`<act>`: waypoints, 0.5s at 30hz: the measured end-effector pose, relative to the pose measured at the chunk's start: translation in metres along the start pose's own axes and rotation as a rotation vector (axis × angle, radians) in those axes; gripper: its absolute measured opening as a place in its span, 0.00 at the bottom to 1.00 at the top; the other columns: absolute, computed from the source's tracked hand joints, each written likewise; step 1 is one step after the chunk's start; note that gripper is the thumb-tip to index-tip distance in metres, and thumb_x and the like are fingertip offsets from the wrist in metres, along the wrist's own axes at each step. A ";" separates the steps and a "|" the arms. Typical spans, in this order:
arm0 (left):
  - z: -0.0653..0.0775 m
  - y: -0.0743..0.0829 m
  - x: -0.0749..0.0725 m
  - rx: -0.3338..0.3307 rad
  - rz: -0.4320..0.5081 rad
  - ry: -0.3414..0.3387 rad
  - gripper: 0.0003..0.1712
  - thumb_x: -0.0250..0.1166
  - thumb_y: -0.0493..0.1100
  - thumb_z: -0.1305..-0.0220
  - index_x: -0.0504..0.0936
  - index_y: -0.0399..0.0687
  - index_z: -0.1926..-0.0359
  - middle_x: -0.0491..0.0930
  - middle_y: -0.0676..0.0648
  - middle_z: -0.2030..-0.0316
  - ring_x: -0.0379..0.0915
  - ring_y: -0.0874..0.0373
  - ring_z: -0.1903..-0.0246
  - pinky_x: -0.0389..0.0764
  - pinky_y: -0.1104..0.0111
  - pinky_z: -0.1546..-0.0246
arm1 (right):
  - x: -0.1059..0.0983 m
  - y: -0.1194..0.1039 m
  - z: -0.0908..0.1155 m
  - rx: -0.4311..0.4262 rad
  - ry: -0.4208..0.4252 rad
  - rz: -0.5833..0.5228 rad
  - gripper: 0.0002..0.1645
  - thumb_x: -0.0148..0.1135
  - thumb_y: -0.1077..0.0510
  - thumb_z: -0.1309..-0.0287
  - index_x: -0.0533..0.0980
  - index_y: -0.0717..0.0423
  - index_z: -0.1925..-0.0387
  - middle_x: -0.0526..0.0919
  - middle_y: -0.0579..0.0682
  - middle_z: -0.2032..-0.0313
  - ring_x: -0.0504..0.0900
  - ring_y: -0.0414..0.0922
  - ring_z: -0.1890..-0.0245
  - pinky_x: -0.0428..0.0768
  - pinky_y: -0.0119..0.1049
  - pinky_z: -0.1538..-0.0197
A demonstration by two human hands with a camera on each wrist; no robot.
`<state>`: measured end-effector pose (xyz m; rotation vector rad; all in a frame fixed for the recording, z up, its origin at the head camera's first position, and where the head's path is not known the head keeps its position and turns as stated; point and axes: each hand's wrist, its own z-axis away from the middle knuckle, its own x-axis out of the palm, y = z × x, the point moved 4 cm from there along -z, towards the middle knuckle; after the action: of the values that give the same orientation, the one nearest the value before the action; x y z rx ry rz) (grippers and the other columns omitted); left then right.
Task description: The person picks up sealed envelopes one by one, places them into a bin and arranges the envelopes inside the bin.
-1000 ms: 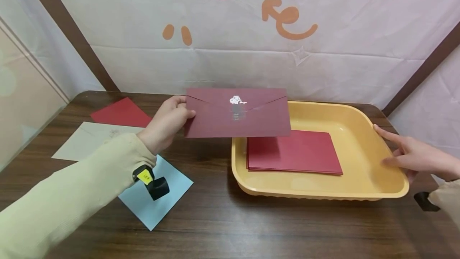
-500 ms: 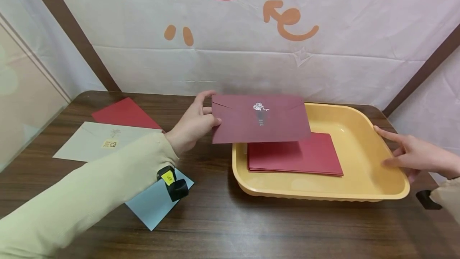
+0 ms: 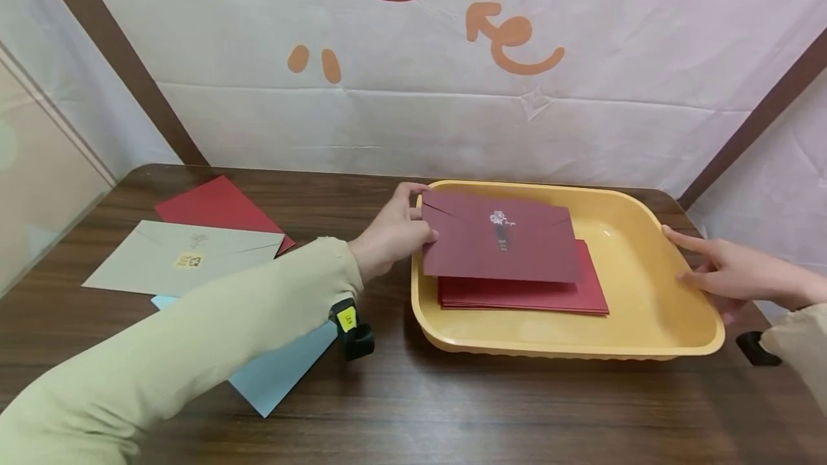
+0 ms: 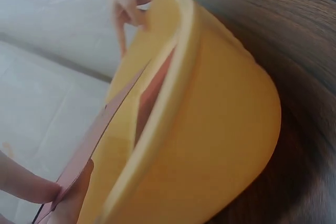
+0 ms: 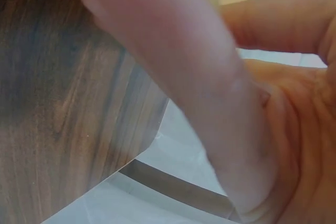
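My left hand pinches a dark maroon envelope by its left end, over the left part of the yellow tray. The envelope has a white flower print and small lettering on its flap side. Beneath it, inside the tray, lies a stack of red envelopes, partly covered in the head view. In the left wrist view the maroon envelope slants above the tray's rim, thumb and finger on either face. My right hand grips the tray's right rim, thumb inside and other fingers on the outer side.
On the left of the brown wooden table lie a cream envelope with a gold sticker, a red envelope partly under it, and a light blue envelope under the left sleeve. A printed cloth hangs behind the table.
My left hand has carried the maroon envelope rightward and lower, from beside the tray to over the red stack. My right hand stays on the tray's rim.
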<state>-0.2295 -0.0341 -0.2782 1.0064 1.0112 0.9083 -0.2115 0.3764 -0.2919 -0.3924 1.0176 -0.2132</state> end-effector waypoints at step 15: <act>-0.016 -0.001 0.032 -0.009 -0.330 -0.034 0.39 0.62 0.32 0.43 0.54 0.40 0.33 0.75 0.39 0.54 0.73 0.53 0.62 0.76 0.66 0.62 | -0.004 -0.004 0.000 0.008 -0.045 -0.049 0.54 0.59 0.58 0.37 0.31 0.64 0.28 0.82 0.50 0.73 0.82 0.50 0.83 0.82 0.41 0.77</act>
<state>-0.2359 -0.0009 -0.2904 0.8138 1.1042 0.6204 -0.2134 0.3744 -0.2874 -0.4132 0.9631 -0.2518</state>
